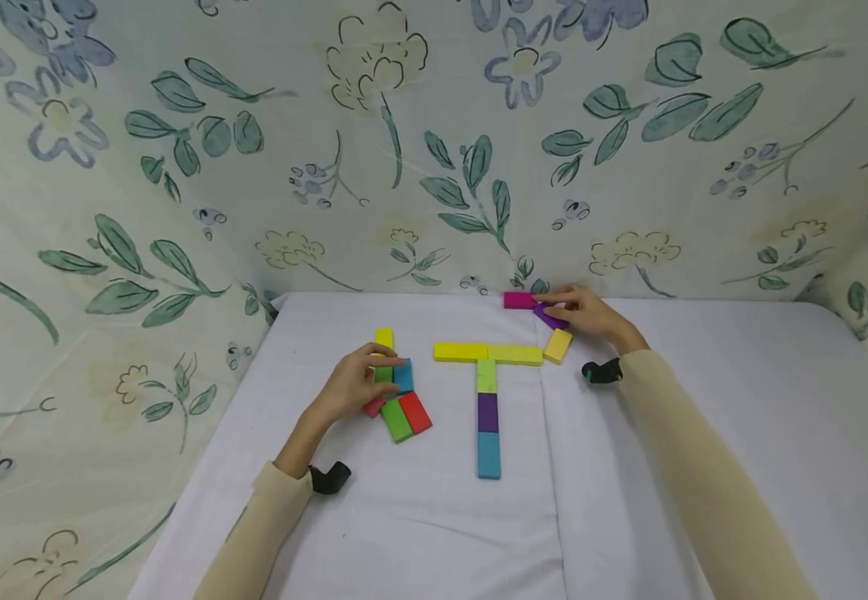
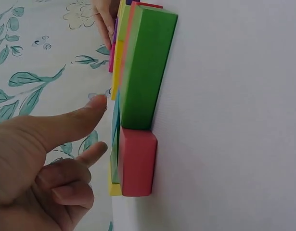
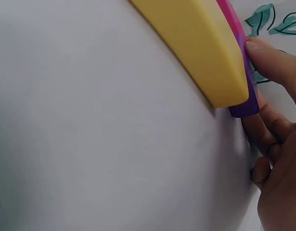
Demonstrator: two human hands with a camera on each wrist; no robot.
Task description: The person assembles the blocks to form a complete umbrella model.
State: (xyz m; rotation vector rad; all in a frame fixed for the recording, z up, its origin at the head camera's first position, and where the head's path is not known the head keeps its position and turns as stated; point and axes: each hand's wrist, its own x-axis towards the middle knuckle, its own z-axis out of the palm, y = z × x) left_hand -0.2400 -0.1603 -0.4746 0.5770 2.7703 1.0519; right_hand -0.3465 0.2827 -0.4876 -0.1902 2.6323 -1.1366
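Observation:
My right hand (image 1: 590, 315) pinches a purple block (image 1: 553, 321) near the table's back edge, thumb on its near side in the right wrist view. A magenta block (image 1: 519, 301) lies against its left end, and a tilted yellow-orange block (image 1: 557, 347) sits in front. Over the cluster at the left hovers my left hand (image 1: 347, 385), thumb and index finger apart with nothing between them. Beneath and beside it lie a blue block (image 1: 404, 377), a pinkish-red block (image 2: 138, 163), a green block (image 1: 396, 421), a red block (image 1: 415, 412) and a yellow block (image 1: 384, 337). Part of this cluster is hidden.
Between the hands, blocks form a T: a yellow block (image 1: 460, 352) and a yellow-green block (image 1: 515, 356) across, then lime (image 1: 486, 377), purple (image 1: 487, 412) and blue (image 1: 489, 456) blocks downward. White cloth (image 1: 434, 533) covers the table; a floral curtain (image 1: 419, 125) hangs behind it.

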